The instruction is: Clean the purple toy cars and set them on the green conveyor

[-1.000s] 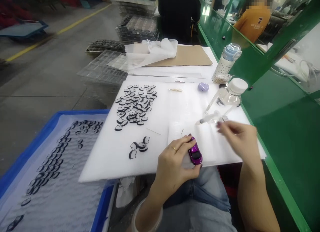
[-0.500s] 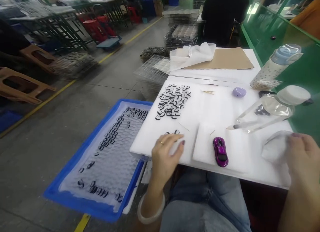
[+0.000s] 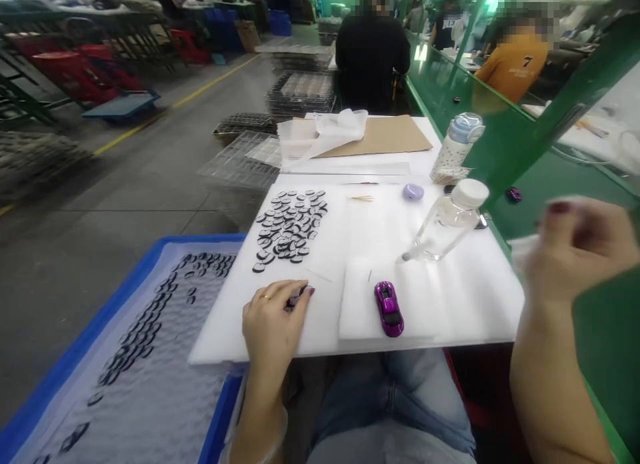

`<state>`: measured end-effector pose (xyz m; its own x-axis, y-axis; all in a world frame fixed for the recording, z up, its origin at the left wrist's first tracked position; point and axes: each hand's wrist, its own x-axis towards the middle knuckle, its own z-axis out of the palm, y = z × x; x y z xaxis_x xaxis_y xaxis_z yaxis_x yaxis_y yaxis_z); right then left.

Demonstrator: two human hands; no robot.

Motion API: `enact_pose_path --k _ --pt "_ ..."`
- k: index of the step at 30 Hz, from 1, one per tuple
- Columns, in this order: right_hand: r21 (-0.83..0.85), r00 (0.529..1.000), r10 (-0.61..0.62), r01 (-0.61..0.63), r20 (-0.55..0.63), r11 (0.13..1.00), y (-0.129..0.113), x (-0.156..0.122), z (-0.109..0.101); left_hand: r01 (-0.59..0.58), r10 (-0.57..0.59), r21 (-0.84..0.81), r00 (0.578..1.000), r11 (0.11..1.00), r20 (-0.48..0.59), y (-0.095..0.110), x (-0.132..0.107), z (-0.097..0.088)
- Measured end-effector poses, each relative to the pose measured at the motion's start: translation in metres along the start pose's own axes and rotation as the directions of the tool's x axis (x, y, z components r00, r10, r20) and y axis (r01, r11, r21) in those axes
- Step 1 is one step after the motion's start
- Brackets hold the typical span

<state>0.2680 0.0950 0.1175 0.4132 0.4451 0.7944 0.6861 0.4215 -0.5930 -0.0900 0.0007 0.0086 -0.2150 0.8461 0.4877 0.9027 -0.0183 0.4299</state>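
Observation:
My left hand (image 3: 273, 324) is at the front left of the white foam-topped table, thumb and forefinger pinched together around small dark pieces (image 3: 296, 299); part of them is hidden by the fingers. Beyond it lies a loose spread of black-edged, silvery oval pieces (image 3: 290, 227). My right hand (image 3: 587, 244) is raised off the table's right side, blurred, its fingers curled together. Something pale shows at its fingertips, but I cannot make it out. Between the hands, a purple toy car (image 3: 389, 309) sits on a foam pad (image 3: 357, 317).
A blue tray (image 3: 165, 251) with rows of similar pieces is low on the left. On the table stand a clear bottle (image 3: 445, 227), a patterned flask (image 3: 456, 144), a lilac case (image 3: 413, 192) and cotton swabs (image 3: 361, 198). A green ledge (image 3: 555, 174) runs along the right. A person in black (image 3: 373, 51) sits ahead.
My view has turned right. My right hand has risen away from the table's front right corner, where it held a white translucent sheet. My left hand's fingers have closed together around the dark pieces.

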Motion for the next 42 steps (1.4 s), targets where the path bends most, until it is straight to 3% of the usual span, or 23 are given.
enact_pose_path --k 3,6,8,9,10,12,14,17,21,25,30,33,37,39,41,42 --pt "-0.040 0.931 -0.345 0.352 0.123 0.935 -0.016 0.005 0.034 -0.098 0.082 -0.107 0.986 0.989 -0.143 0.017 0.000 -0.010" --pt "-0.027 0.824 -0.478 0.509 0.305 0.860 -0.014 0.006 0.053 -0.276 0.228 -0.160 0.936 0.948 -0.267 0.043 -0.005 -0.018" --pt "0.024 0.779 -0.506 0.536 0.371 0.844 -0.006 0.001 0.056 -0.386 0.343 -0.181 0.911 0.904 -0.230 0.058 -0.010 -0.019" --pt "0.048 0.788 -0.490 0.511 0.373 0.858 -0.001 -0.002 0.055 -0.423 0.389 -0.191 0.901 0.886 -0.190 0.064 -0.012 -0.018" --pt "0.070 0.831 -0.434 0.439 0.347 0.896 0.005 -0.005 0.053 -0.446 0.424 -0.202 0.894 0.872 -0.146 0.068 -0.014 -0.018" --pt "0.119 0.952 -0.226 0.205 0.208 0.972 0.020 -0.010 0.047 -0.461 0.460 -0.223 0.886 0.859 -0.057 0.071 -0.017 -0.018" --pt "0.194 1.000 0.006 -0.010 0.022 0.981 0.041 -0.013 0.042 -0.443 0.462 -0.236 0.887 0.865 0.028 0.069 -0.016 -0.020" --pt "0.292 0.968 0.225 -0.184 -0.112 0.939 0.078 -0.014 0.039 -0.397 0.439 -0.255 0.888 0.882 0.135 0.064 -0.009 -0.024" --pt "0.362 0.921 0.390 -0.357 -0.018 0.861 0.117 -0.014 0.038 -0.368 0.447 -0.298 0.854 0.881 0.267 0.064 0.005 -0.028" --pt "0.372 0.905 0.421 -0.410 0.055 0.833 0.133 -0.012 0.036 -0.351 0.456 -0.315 0.807 0.882 0.376 0.067 0.018 -0.027" --pt "0.329 0.934 0.335 -0.356 0.120 0.875 0.124 -0.015 0.041 -0.289 0.413 -0.334 0.816 0.897 0.405 0.068 0.026 -0.024" --pt "0.330 0.964 0.265 -0.250 0.000 0.910 0.105 -0.010 0.043 -0.208 0.360 -0.384 0.850 0.900 0.384 0.065 0.021 -0.028" --pt "0.273 0.985 0.072 -0.028 -0.155 0.962 0.067 0.005 0.037 -0.060 0.343 -0.564 0.845 0.823 0.411 0.065 0.007 -0.036" --pt "0.171 0.989 -0.142 0.145 -0.027 0.975 0.048 0.009 0.037 -0.009 0.330 -0.611 0.848 0.792 0.415 0.069 0.001 -0.036" --pt "0.093 0.916 -0.321 0.307 0.243 0.947 0.034 0.009 0.041 0.025 0.305 -0.630 0.860 0.776 0.410 0.074 -0.003 -0.031" --pt "0.071 0.865 -0.346 0.345 0.363 0.936 0.028 0.009 0.045 0.043 0.290 -0.643 0.868 0.765 0.403 0.077 -0.003 -0.029"
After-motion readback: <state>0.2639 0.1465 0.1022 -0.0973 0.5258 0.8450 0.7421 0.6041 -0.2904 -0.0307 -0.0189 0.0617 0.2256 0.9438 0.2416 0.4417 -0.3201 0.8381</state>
